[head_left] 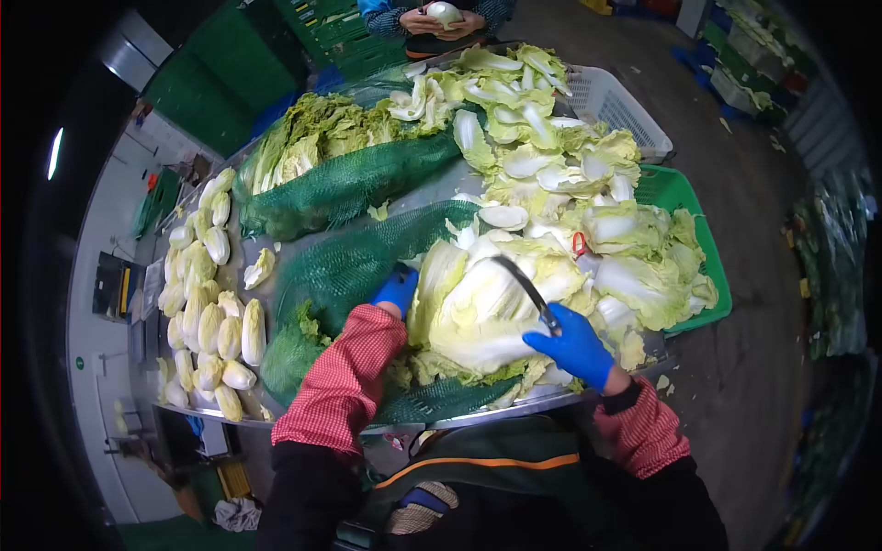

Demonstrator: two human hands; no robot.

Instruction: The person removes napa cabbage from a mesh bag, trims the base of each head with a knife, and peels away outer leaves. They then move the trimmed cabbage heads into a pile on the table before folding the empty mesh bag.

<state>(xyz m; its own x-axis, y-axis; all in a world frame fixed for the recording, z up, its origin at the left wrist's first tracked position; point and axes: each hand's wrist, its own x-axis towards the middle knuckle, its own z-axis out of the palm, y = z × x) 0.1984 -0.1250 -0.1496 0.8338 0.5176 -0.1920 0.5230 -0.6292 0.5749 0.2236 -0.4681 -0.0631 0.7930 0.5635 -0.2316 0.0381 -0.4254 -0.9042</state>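
Note:
My left hand (397, 288), in a blue glove, is at the edge of the green mesh bag (344, 257), beside a large cabbage (487, 303) with loosened outer leaves. Its fingers are mostly hidden, so what it grips cannot be made out. In a blue glove too, my right hand (574, 347) is closed round the handle of a knife (525, 286). The dark curved blade points up and left over the cabbage's pale leaves. Loose leaves (634, 285) lie to the right of the cabbage, with a small red-handled tool (578, 244) among them.
Trimmed small cabbages (209, 328) are piled at the table's left. A second mesh bag (349, 188) holds leafy cabbages. A green crate (712, 266) and a white basket (625, 115) stand at the right. Across the table, another person's hands (444, 20) hold a pale cabbage.

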